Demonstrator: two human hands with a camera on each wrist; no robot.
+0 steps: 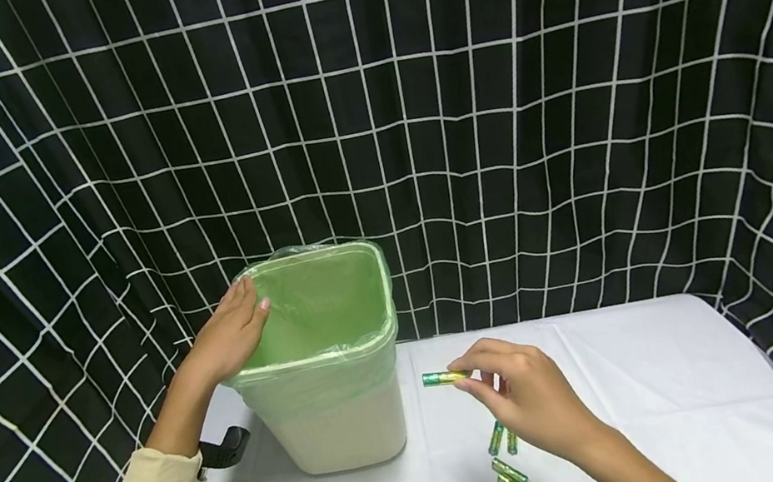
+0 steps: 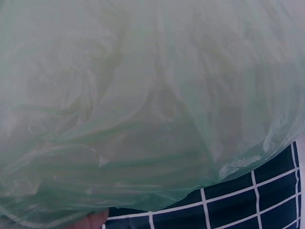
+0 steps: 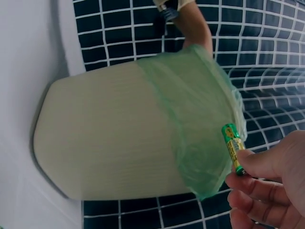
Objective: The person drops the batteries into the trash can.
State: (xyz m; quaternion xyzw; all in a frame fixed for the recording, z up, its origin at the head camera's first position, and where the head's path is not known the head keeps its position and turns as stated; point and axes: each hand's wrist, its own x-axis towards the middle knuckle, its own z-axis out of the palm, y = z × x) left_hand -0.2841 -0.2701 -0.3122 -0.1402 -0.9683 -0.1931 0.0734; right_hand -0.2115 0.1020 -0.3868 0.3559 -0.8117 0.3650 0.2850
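Between its thumb and fingers my right hand (image 1: 524, 392) pinches a green and gold battery (image 1: 442, 378), held level above the table to the right of the bin. The right wrist view shows the same battery (image 3: 233, 149) with its printed wrapper. A pale bin (image 1: 348, 428) stands on the table, lined with a translucent green bag (image 1: 324, 373) folded over its rim. My left hand (image 1: 232, 329) rests on the bin's left rim, fingers straight. In the left wrist view the bag (image 2: 152, 119) hides nearly all of that hand.
Several more batteries (image 1: 510, 472) lie on the white tablecloth (image 1: 652, 384) below my right hand. Black curtains (image 1: 476, 134) with a white grid hang behind the table and at both sides. A dark strap with a device (image 1: 226, 449) sits on my left wrist.
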